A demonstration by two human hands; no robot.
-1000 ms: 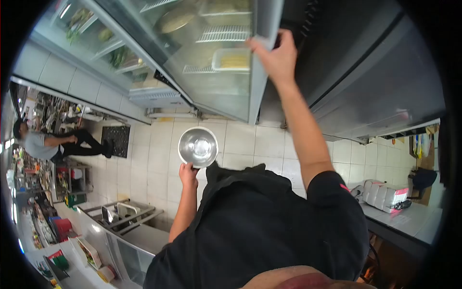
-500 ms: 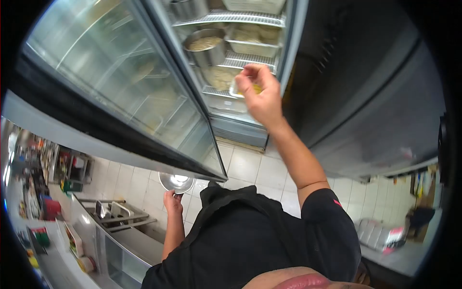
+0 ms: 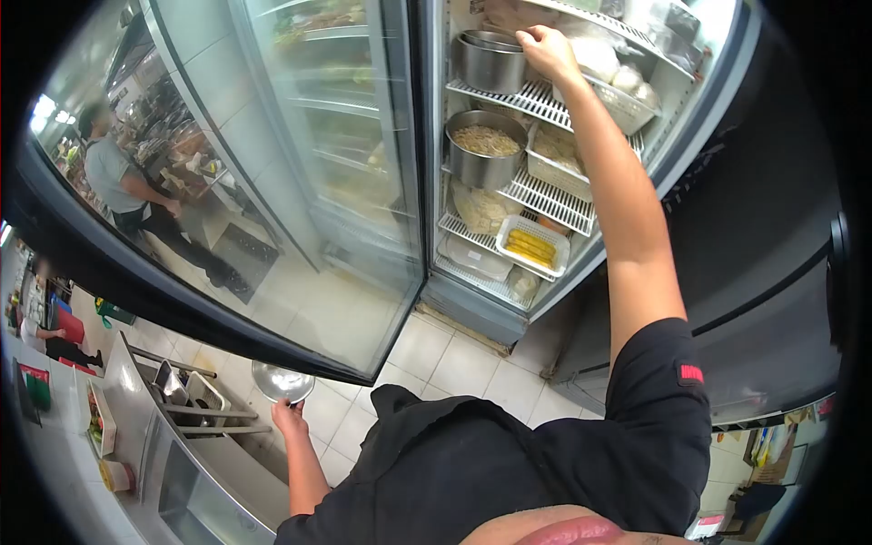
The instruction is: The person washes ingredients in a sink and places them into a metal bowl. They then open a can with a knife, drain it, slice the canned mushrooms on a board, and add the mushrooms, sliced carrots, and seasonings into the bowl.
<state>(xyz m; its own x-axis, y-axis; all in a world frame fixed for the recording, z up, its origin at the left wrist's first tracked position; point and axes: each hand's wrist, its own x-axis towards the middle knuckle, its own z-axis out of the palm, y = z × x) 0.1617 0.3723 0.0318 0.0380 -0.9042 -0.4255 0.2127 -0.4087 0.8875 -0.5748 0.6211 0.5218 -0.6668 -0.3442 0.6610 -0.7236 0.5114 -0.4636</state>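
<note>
Low at the left, my left hand [image 3: 289, 418] grips the rim of a steel bowl [image 3: 282, 381], held out over the tiled floor. My right hand [image 3: 548, 53] reaches into the open fridge at the upper shelf, its fingers at the rim of a steel pot [image 3: 491, 64]; whether they grip it is unclear. Beside that pot is a white basket [image 3: 622, 107] with wrapped pale items. Below stand a steel pot of pale food [image 3: 486, 145], another basket [image 3: 556, 163] and a white tray with yellow pieces [image 3: 533, 247].
The glass fridge door [image 3: 350, 182] stands open to the left, with a person [image 3: 136, 186] visible through it. A metal counter [image 3: 173, 463] and a rack [image 3: 195, 400] are at lower left. A dark appliance [image 3: 754, 245] fills the right side.
The fridge door has swung open to the left. My right hand has let go of its edge and moved up to the upper shelf. The bowl has shifted left and down in view.
</note>
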